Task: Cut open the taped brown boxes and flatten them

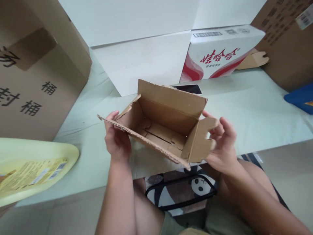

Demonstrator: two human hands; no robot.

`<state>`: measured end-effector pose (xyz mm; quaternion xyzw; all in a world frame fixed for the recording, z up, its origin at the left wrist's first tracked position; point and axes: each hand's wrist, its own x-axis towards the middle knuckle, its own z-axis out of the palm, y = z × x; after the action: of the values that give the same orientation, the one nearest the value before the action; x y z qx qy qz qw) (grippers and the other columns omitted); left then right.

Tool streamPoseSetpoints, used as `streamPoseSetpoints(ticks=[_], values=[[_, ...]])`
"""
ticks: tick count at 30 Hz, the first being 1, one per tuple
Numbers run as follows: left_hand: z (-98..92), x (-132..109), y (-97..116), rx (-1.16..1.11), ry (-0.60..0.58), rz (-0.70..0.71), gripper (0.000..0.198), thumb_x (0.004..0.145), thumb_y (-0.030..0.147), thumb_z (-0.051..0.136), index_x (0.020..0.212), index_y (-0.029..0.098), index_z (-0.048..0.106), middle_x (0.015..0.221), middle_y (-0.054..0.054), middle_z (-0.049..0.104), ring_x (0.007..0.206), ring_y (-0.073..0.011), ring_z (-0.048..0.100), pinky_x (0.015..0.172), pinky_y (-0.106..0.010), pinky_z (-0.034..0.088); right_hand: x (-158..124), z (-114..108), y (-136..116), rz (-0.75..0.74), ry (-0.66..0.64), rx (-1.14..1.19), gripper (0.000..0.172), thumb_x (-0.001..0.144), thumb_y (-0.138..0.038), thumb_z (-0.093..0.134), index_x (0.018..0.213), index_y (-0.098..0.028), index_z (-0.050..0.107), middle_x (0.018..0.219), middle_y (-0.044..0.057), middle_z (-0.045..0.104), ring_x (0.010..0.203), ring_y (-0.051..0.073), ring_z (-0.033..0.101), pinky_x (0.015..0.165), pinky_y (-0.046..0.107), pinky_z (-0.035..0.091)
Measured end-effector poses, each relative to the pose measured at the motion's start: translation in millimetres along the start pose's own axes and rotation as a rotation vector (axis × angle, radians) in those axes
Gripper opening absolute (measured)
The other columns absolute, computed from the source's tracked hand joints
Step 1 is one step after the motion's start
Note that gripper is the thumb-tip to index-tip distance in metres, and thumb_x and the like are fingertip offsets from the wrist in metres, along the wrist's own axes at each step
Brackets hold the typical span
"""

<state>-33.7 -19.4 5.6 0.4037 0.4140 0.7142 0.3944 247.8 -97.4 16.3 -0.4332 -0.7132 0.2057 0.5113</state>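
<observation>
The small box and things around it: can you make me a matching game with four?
1. Small box
2. Panda picture
3. Tablecloth
4. Big box with black writing

A. Pale green
B. At the left edge of the picture
C. Between the left hand and the right hand, open
D. Low in the picture, near the middle

Pairs: 1-C, 2-D, 3-A, 4-B

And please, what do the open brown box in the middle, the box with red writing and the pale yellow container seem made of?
Open brown box: matt corrugated cardboard; wavy layers show along its rough edges.
Box with red writing: probably cardboard, white and printed; any coating is unclear.
Pale yellow container: likely smooth plastic, judging by its rounded edge and soft sheen.
</observation>
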Motion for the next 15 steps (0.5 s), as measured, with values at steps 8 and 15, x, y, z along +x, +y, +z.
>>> streamPoseSetpoints(ticks=[8,15], values=[[4.3,-0.9,6.6,0.015,0.010,0.139,0.034,0.086,0.059,0.067,0.085,0.026,0.060,0.108,-0.007,0.068,0.122,-0.0310,0.064,0.119,-0.050,0.046,-12.6,2.7,10.8,-0.017,0.014,-0.024,0.091,0.094,-0.018,0.071,0.166,-0.047,0.023,0.146,0.008,0.061,0.137,0.027,0.063,0.112,0.052,0.058],[0.9,-0.2,13.4,-0.050,-0.036,0.132,0.044,0.086,0.065,0.054,0.070,0.023,0.056,0.109,-0.009,0.067,0.124,-0.0328,0.061,0.120,-0.052,0.045,-13.6,1.8,17.2,0.050,-0.055,-0.060,0.082,0.095,-0.030,0.068,0.163,-0.038,0.024,0.138,0.012,0.064,0.134,0.031,0.065,0.111,0.056,0.059]])
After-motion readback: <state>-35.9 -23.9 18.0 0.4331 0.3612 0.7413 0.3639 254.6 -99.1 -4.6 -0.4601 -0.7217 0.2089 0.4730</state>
